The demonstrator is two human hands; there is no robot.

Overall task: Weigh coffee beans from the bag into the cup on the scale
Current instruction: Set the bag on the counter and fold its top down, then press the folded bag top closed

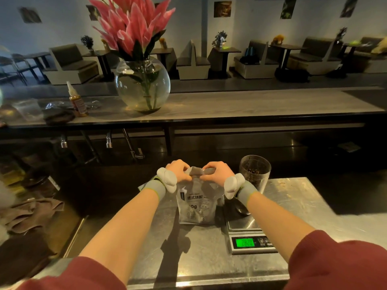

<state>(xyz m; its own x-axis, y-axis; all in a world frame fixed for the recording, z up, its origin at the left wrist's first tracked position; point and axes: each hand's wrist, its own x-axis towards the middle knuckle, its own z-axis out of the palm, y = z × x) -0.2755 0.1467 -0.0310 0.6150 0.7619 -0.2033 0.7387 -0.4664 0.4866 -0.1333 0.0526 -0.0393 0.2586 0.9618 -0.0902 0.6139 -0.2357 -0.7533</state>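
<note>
A grey coffee bean bag (196,206) stands upright on the steel worktop (209,258). My left hand (178,169) and my right hand (217,170) both pinch its folded top edge, one at each side. To the right of the bag sits a small scale (249,237) with a lit green display. A dark, low object (238,209) rests on its platform, partly hidden by my right wrist; I cannot tell what it is. Behind the scale stands a clear cup (254,171) with coffee beans in its bottom.
A raised bar counter (251,105) runs across behind, bearing a round glass vase of pink flowers (142,84) and a small sauce bottle (77,101). Brown cloths (31,214) lie at the left. The worktop's right edge drops off beyond the scale.
</note>
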